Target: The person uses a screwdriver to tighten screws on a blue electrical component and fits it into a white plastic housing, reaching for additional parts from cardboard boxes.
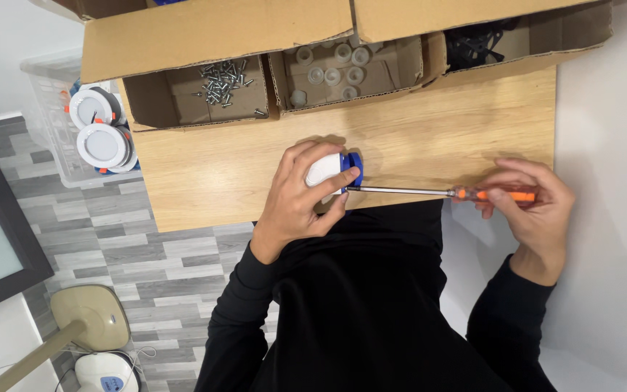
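- Lowest in the frame, black sleeves run up to both hands at the near edge of the pale wooden tabletop (205,181), smooth with a fine grain.
- The left hand (300,192), just left of centre, has its grip closed around a small round fitting (332,172), glossy white plastic with a blue part on its right side, held on the tabletop edge.
- The right hand (535,207), at right centre, has its grip closed on the orange handle of a screwdriver (429,192); the thin steel shaft lies level, its tip touching the fitting's blue part.
- Farther up, an open brown cardboard box (205,36), plain and unprinted, with flaps raised, is split into compartments: loose silvery screws (223,81) at left, small clear round caps (335,69) in the middle, black parts (473,43) at right.
- At upper left, off the tabletop, a clear plastic bin (48,123) holds round white discs (101,144).
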